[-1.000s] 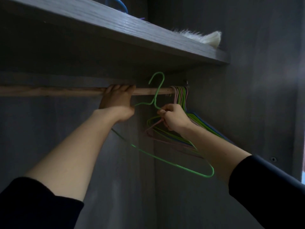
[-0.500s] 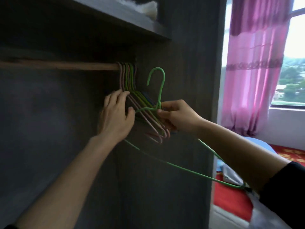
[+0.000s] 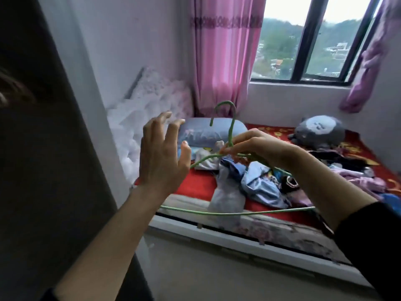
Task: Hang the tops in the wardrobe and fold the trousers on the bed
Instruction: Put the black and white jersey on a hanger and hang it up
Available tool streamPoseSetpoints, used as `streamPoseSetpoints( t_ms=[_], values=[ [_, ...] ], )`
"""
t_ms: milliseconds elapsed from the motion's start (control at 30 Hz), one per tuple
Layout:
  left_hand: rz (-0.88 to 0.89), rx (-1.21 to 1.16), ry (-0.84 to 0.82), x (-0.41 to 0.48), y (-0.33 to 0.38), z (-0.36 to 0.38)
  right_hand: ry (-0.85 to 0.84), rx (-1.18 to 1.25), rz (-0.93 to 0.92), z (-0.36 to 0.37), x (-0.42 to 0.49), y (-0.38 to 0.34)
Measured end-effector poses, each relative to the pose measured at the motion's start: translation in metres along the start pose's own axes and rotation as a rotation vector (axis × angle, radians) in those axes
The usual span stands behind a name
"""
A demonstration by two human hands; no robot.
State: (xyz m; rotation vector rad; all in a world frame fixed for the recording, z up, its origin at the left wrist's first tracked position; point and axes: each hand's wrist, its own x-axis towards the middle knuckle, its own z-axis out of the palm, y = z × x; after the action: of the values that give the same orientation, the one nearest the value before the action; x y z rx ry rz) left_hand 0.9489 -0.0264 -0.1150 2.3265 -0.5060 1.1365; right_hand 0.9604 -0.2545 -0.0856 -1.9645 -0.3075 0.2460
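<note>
My right hand [image 3: 258, 146] pinches a green wire hanger [image 3: 230, 135] at its neck, hook upward, in front of the bed. To its left my left hand [image 3: 161, 153] is raised with fingers spread and nothing in it, close to the hanger's left shoulder. A heap of clothes [image 3: 256, 181] in light blue, grey and dark colours lies on the red bed cover [image 3: 195, 185]. More garments [image 3: 355, 172], purple and black, spread to the right. The dark wardrobe side [image 3: 43, 159] fills the left edge.
A blue pillow [image 3: 208, 131] and a white padded headboard [image 3: 143, 114] sit at the head of the bed. A grey plush toy [image 3: 321, 131] rests by the far wall. Pink curtains [image 3: 225, 53] flank the window [image 3: 314, 38]. Pale floor [image 3: 217, 272] lies between me and the bed.
The view has swung right from the wardrobe rail to the bed. My right hand carried the green hanger off the rail; my left hand left the other hangers and now hangs open in the air.
</note>
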Motion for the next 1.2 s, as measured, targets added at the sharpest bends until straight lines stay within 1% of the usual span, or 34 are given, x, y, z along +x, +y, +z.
streamPoseSetpoints(
  t_ms=[100,167,267,433,667,800,900,1033,1133,1200],
  values=[
    [-0.036,-0.073,-0.150,-0.008,0.055,0.070,0.070,0.029,0.119,-0.056,-0.032,0.062],
    [-0.063,-0.101,-0.253,-0.013,0.086,0.116,0.152,0.033,0.184,-0.088,-0.049,0.100],
    [-0.038,-0.097,-0.417,-0.015,0.123,0.182,0.275,0.041,0.212,-0.130,-0.070,0.148],
    [0.005,-0.112,-0.652,-0.010,0.168,0.287,0.379,0.035,0.325,-0.186,-0.083,0.214],
    [0.074,-0.161,-0.961,0.009,0.217,0.456,0.525,0.112,0.509,-0.273,-0.066,0.315],
    [0.092,-0.098,-1.188,0.026,0.232,0.552,0.612,0.141,0.644,-0.324,-0.059,0.363],
    [0.072,-0.056,-1.275,0.035,0.244,0.609,0.723,0.159,0.692,-0.362,-0.062,0.392],
    [0.050,-0.078,-1.357,0.037,0.269,0.677,0.843,0.165,0.735,-0.419,-0.063,0.426],
    [0.003,-0.082,-1.400,0.035,0.289,0.729,0.962,0.171,0.715,-0.467,-0.056,0.460],
    [-0.039,-0.087,-1.424,0.034,0.300,0.767,0.991,0.165,0.702,-0.501,-0.045,0.486]
  ],
)
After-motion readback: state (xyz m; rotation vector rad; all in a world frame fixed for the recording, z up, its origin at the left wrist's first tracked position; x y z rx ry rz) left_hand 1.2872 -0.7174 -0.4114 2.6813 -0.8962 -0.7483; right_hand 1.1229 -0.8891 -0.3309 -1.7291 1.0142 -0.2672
